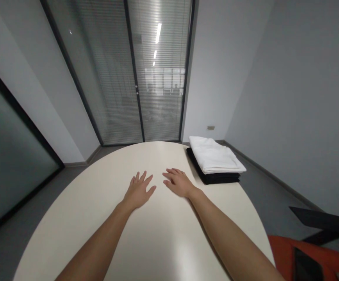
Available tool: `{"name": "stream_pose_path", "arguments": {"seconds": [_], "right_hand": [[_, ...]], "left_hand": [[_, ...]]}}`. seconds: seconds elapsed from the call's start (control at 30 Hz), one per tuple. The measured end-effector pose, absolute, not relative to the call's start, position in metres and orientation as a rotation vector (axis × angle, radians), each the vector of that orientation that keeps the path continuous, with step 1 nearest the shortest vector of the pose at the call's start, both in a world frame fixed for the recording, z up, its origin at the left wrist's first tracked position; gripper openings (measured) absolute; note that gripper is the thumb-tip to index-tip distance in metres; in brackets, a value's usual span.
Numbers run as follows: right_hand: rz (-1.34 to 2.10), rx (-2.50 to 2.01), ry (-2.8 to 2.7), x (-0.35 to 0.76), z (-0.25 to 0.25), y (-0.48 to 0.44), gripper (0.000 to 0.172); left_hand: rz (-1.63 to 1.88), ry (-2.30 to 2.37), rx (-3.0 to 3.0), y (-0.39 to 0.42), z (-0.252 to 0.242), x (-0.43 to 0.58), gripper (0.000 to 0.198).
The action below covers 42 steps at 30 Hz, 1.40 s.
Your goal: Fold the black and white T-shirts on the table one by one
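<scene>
My left hand (139, 190) lies over the pale tabletop (105, 203), fingers spread and holding nothing. To its right is my right hand (178, 182), palm down with its fingers stretched out and nothing in them. A small gap separates the two hands. Just beyond my right hand, at the table's far right, a folded white cloth (214, 156) rests on a stack of folded black cloth (220, 178). Neither hand touches the stack.
The table's edge curves round at the far side and to the right. An orange chair (283, 249) with a black armrest (324, 220) stands at the lower right, a dark flat object (305, 265) on its seat. Glass panels with blinds (119, 78) close off the back.
</scene>
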State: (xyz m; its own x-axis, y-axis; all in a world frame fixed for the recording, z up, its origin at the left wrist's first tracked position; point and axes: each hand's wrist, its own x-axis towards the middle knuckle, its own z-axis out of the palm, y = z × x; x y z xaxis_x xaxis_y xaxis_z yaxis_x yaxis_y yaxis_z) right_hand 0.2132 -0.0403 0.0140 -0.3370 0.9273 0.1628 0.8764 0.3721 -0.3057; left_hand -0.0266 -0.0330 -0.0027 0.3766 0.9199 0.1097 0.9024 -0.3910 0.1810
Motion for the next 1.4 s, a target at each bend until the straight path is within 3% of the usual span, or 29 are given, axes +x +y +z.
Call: {"name": "stream_pose_path", "arguments": {"seconds": [0.13, 0.33, 0.47, 0.6, 0.73, 0.87, 1.03, 1.2, 1.4], "right_hand": [[0.232, -1.536, -2.482, 0.212, 0.037, -0.043, 0.050], [0.527, -1.177, -2.430, 0.213, 0.129, -0.051, 0.045], [0.138, -1.502, -2.044, 0.249, 0.167, -0.045, 0.049], [-0.192, -2.081, -1.526, 0.299, 0.155, -0.030, 0.061], [-0.016, -2.490, -1.274, 0.327, 0.129, -0.022, 0.075], [-0.003, -2.608, -1.323, 0.333, 0.120, -0.021, 0.063], [-0.170, -2.405, -1.384, 0.318, 0.141, -0.029, 0.041], [-0.313, -1.974, -1.559, 0.279, 0.179, -0.058, 0.038], [-0.146, -1.459, -1.708, 0.234, 0.205, -0.096, 0.028]], "left_hand": [[0.280, 1.692, 2.536, -0.032, -0.002, -0.025, 0.063], [0.298, 1.701, 2.539, -0.030, -0.005, -0.023, 0.062], [0.292, 1.698, 2.531, -0.031, -0.002, -0.022, 0.062], [0.285, 1.698, 2.525, -0.032, -0.001, -0.021, 0.062], [0.286, 1.702, 2.520, -0.031, -0.003, -0.022, 0.063], [0.302, 1.692, 2.521, -0.030, -0.004, -0.023, 0.063], [0.350, 1.670, 2.523, -0.033, -0.005, -0.024, 0.061], [0.491, 1.630, 2.491, -0.031, -0.004, -0.025, 0.061], [1.000, 1.252, 2.206, -0.050, 0.023, 0.000, 0.084]]}}
